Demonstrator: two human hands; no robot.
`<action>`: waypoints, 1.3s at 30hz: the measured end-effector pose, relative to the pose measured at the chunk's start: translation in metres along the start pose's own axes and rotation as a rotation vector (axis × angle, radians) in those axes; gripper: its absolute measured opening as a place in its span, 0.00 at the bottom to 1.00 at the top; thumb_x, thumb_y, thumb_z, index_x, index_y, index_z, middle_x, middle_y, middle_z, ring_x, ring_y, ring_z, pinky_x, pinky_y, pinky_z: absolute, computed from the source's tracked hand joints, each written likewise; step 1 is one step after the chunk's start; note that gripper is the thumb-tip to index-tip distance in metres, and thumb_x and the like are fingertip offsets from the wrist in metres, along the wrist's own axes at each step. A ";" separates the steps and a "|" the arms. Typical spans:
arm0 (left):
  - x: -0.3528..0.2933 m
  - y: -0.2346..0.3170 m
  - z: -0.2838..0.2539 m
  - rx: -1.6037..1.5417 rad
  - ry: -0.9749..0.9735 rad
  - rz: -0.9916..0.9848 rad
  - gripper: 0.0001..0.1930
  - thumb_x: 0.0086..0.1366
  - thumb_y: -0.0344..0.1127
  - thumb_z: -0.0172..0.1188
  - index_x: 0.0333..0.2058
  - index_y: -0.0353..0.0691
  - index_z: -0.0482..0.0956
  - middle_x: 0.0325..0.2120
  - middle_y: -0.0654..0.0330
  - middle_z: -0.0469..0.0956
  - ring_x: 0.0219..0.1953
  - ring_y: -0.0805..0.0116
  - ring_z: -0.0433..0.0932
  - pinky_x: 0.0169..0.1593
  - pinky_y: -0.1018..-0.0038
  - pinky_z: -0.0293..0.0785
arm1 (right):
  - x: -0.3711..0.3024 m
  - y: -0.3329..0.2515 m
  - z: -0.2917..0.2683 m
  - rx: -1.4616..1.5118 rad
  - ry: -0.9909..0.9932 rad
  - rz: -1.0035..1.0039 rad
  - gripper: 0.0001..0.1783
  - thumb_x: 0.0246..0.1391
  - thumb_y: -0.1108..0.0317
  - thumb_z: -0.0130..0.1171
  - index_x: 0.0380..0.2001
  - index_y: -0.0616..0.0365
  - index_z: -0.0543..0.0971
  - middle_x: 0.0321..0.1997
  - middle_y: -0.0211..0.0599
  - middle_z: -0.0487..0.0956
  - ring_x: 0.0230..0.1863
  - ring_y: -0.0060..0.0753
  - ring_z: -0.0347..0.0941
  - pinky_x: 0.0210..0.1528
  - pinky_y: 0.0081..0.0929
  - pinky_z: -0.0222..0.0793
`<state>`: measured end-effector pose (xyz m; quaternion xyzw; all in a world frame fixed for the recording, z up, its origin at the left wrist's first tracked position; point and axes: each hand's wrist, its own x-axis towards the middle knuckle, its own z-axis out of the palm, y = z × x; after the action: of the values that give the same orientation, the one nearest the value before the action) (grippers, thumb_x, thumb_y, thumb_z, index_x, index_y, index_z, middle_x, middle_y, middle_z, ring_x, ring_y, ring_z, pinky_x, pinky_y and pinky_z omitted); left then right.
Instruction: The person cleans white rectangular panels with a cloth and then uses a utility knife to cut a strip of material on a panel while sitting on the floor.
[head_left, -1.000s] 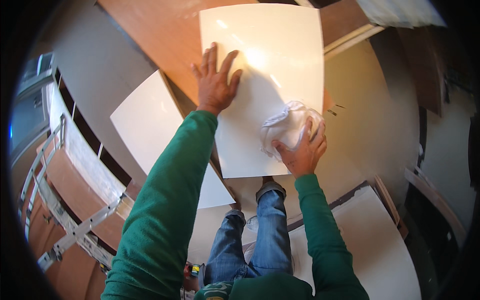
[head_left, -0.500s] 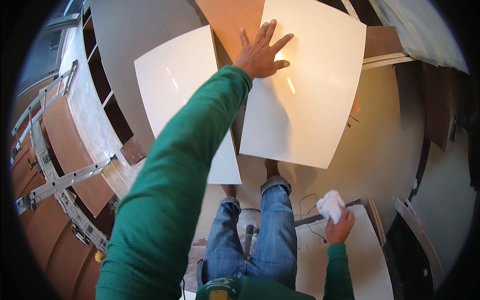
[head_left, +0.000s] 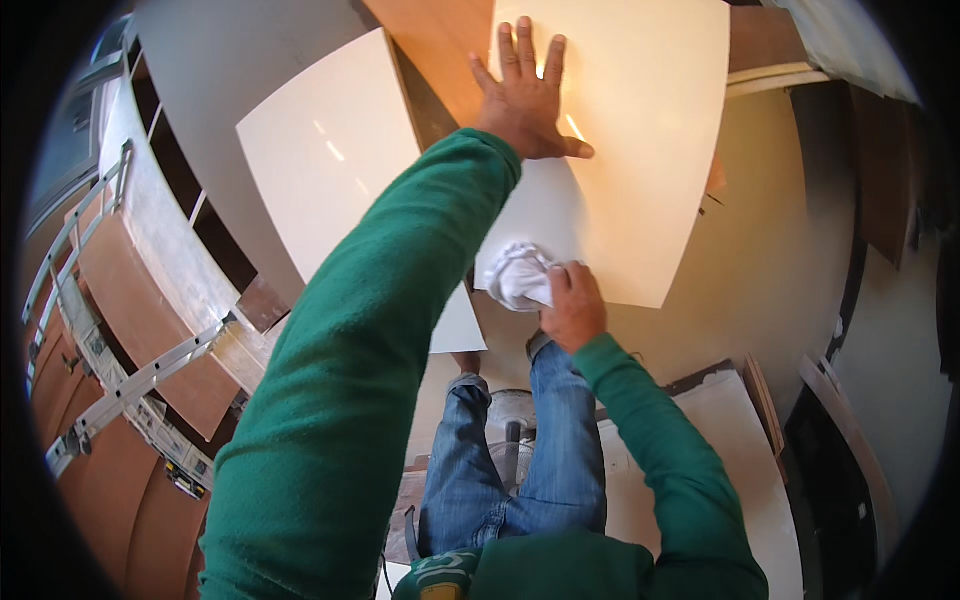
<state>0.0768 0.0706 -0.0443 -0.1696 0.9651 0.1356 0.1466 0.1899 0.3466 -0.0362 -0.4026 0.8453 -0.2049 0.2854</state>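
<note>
My left hand (head_left: 528, 105) lies flat with spread fingers on the upper part of a glossy white panel (head_left: 640, 180). A bunched white cloth (head_left: 520, 277) is gripped in my right hand (head_left: 575, 308), at the lower left corner of that same panel. The cloth covers this corner, and it seems to touch the surface. Left of it, partly behind my left forearm, is a second glossy white panel (head_left: 330, 130). Both panels reflect light in short bright streaks.
An aluminium ladder (head_left: 140, 385) stands on the left beside brown boards (head_left: 140, 300). Behind the panels are a grey sheet (head_left: 240, 60) and an orange-brown board (head_left: 440, 40). Another white board (head_left: 730, 460) lies at lower right. Plastic sheeting (head_left: 850, 40) hangs at the upper right.
My right hand has brought the white cloth from the lower right up and leftward to the panel's lower corner. My left hand stays on the panel, its fingers now pointing more straight up.
</note>
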 end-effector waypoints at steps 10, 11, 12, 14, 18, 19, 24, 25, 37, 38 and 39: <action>-0.003 -0.002 -0.016 0.016 -0.097 -0.036 0.77 0.46 0.77 0.74 0.79 0.40 0.35 0.77 0.27 0.28 0.79 0.26 0.25 0.69 0.19 0.40 | 0.067 -0.088 0.035 0.543 0.023 0.239 0.25 0.57 0.56 0.68 0.48 0.66 0.76 0.51 0.58 0.78 0.52 0.62 0.76 0.56 0.51 0.72; -0.001 0.001 -0.013 -0.013 -0.123 -0.033 0.77 0.47 0.77 0.74 0.79 0.41 0.35 0.77 0.27 0.28 0.79 0.26 0.25 0.68 0.18 0.41 | 0.071 -0.070 0.027 0.639 -0.133 0.327 0.35 0.55 0.47 0.73 0.51 0.68 0.77 0.54 0.64 0.79 0.56 0.66 0.76 0.59 0.52 0.72; 0.001 -0.003 -0.016 -0.039 -0.147 -0.037 0.76 0.47 0.77 0.73 0.79 0.42 0.35 0.77 0.28 0.29 0.79 0.26 0.25 0.68 0.18 0.41 | 0.062 -0.060 0.015 0.622 -0.007 0.373 0.33 0.58 0.49 0.70 0.54 0.66 0.77 0.55 0.63 0.80 0.57 0.66 0.76 0.61 0.50 0.72; -0.002 -0.028 -0.039 -0.366 -0.209 -0.054 0.66 0.54 0.74 0.70 0.79 0.43 0.46 0.78 0.30 0.35 0.80 0.31 0.36 0.73 0.29 0.48 | 0.050 -0.047 -0.034 0.475 0.157 0.419 0.33 0.64 0.51 0.65 0.61 0.66 0.73 0.58 0.58 0.80 0.60 0.62 0.77 0.62 0.48 0.72; -0.084 -0.111 -0.020 -0.895 0.627 -0.216 0.43 0.59 0.50 0.76 0.68 0.35 0.69 0.75 0.37 0.54 0.76 0.37 0.55 0.70 0.42 0.61 | 0.032 -0.030 -0.081 0.095 0.363 0.283 0.28 0.60 0.60 0.67 0.56 0.67 0.71 0.53 0.58 0.74 0.57 0.62 0.68 0.63 0.53 0.65; -0.134 -0.114 -0.005 -0.643 0.596 -0.287 0.47 0.58 0.46 0.76 0.70 0.34 0.63 0.75 0.32 0.50 0.76 0.33 0.53 0.70 0.43 0.61 | 0.034 -0.031 -0.071 0.076 0.377 0.194 0.27 0.58 0.62 0.68 0.55 0.67 0.71 0.54 0.58 0.73 0.58 0.62 0.67 0.63 0.53 0.65; -0.288 -0.031 0.063 -0.511 -0.034 -0.744 0.89 0.33 0.65 0.86 0.76 0.29 0.26 0.74 0.21 0.19 0.76 0.17 0.24 0.66 0.16 0.40 | 0.029 -0.061 0.013 0.074 0.249 0.042 0.29 0.51 0.62 0.73 0.50 0.65 0.71 0.55 0.57 0.70 0.59 0.62 0.66 0.64 0.54 0.62; -0.289 -0.018 0.076 -0.552 -0.047 -0.752 0.89 0.35 0.64 0.86 0.76 0.30 0.25 0.73 0.21 0.18 0.76 0.17 0.23 0.66 0.16 0.39 | 0.028 -0.065 0.026 0.030 0.282 0.075 0.31 0.50 0.59 0.74 0.50 0.65 0.71 0.54 0.56 0.70 0.58 0.62 0.66 0.63 0.55 0.63; -0.269 0.000 0.065 -0.756 -0.089 -1.021 0.86 0.40 0.51 0.88 0.76 0.35 0.20 0.75 0.31 0.14 0.77 0.25 0.16 0.68 0.18 0.31 | 0.153 -0.055 0.016 -0.365 0.405 0.034 0.40 0.53 0.32 0.69 0.41 0.62 0.71 0.45 0.51 0.72 0.48 0.60 0.71 0.51 0.55 0.67; -0.267 0.001 0.063 -0.752 -0.115 -1.033 0.86 0.40 0.51 0.88 0.76 0.36 0.19 0.76 0.31 0.14 0.77 0.26 0.16 0.68 0.18 0.31 | 0.174 -0.050 0.008 -0.384 0.412 0.039 0.40 0.54 0.32 0.68 0.40 0.62 0.71 0.45 0.52 0.72 0.48 0.60 0.71 0.51 0.54 0.68; -0.266 -0.001 0.063 -0.747 -0.138 -1.040 0.86 0.40 0.51 0.88 0.76 0.36 0.19 0.76 0.32 0.14 0.77 0.27 0.16 0.68 0.18 0.31 | 0.198 -0.044 0.000 -0.397 0.441 -0.007 0.40 0.55 0.31 0.67 0.41 0.62 0.71 0.45 0.52 0.72 0.49 0.60 0.71 0.52 0.54 0.68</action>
<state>0.3313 0.1658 -0.0149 -0.6458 0.6331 0.3842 0.1859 0.1132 0.1626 -0.0731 -0.3991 0.9091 -0.1192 0.0101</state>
